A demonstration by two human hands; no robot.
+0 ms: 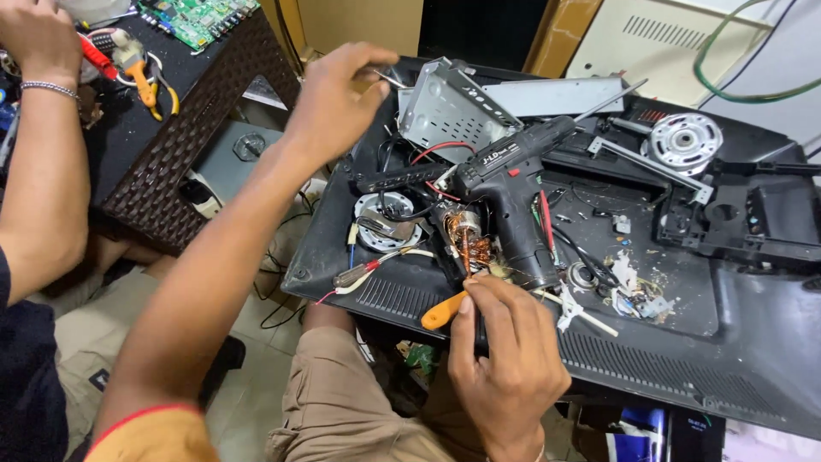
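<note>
My left hand (pixel 338 94) reaches out over the back left of a black plastic panel (pixel 753 342) and pinches a thin metal piece (pixel 390 79) next to a bent grey metal bracket (pixel 445 107). My right hand (pixel 505 346) is at the panel's near edge, closed on an orange-handled tool (pixel 443 312). Its tip is hidden by my fingers, close to a small motor with copper windings (pixel 466 239). A black cordless drill (pixel 513 184) lies just behind that hand. Red, white and black wires (pixel 376 261) trail to the left of the motor.
Another person's arm with a bracelet (pixel 38 128) reaches over a dark wicker table (pixel 180 145) at the left, where orange-handled pliers (pixel 141 77) and a green circuit board (pixel 198 17) lie. A round silver motor part (pixel 684 141) and black housings sit at the panel's right.
</note>
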